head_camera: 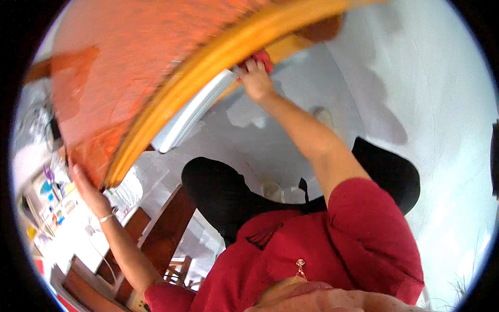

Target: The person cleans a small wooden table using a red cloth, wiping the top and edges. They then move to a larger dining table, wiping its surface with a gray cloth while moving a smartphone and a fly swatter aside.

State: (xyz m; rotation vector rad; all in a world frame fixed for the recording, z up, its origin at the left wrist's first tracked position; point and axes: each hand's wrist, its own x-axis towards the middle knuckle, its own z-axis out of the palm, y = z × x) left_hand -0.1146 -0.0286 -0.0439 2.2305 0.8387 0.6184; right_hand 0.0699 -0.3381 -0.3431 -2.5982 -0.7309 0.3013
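A large orange-brown panel (pixel 105 74), glossy and blurred, with a moulded yellow-orange edge (pixel 187 85), fills the upper left; it looks like wooden furniture, though I cannot tell which piece. My right hand (pixel 257 82) presses a crumpled red cloth (pixel 266 60) against the part just below that edge. Close by runs a pale ridged strip (pixel 199 111). At the panel's near corner is my left hand (pixel 91 195), its fingers extended along the side; part of the palm is hidden, and whether it grips the corner is unclear.
On the left, a white tabletop (pixel 74 230) carries several small items and a cable. Dark brown wooden furniture (pixel 167 222) and a wooden stool (pixel 180 269) stand beside me. Below my bent knees lies the grey floor (pixel 249 156); a pale wall or floor surface (pixel 440 97) spans the right.
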